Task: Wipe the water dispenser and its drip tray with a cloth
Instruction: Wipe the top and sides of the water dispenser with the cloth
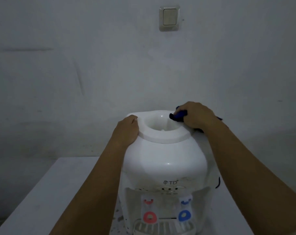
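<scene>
While left hand [126, 128] steadies, right hand [197, 116] presses seemingly soft cloth [177, 115].

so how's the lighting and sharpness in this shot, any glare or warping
Head view: dim, bluish light; small glare spots on the water dispenser; wide-angle bending stretches the forearms and table edges; soft focus overall, with the dark blue cloth in the right hand slightly smeared.

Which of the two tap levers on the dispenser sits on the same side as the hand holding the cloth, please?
The blue tap lever: it sits below the right hand, which grips the dark blue cloth; the red tap lever sits on the left hand's side.
</scene>
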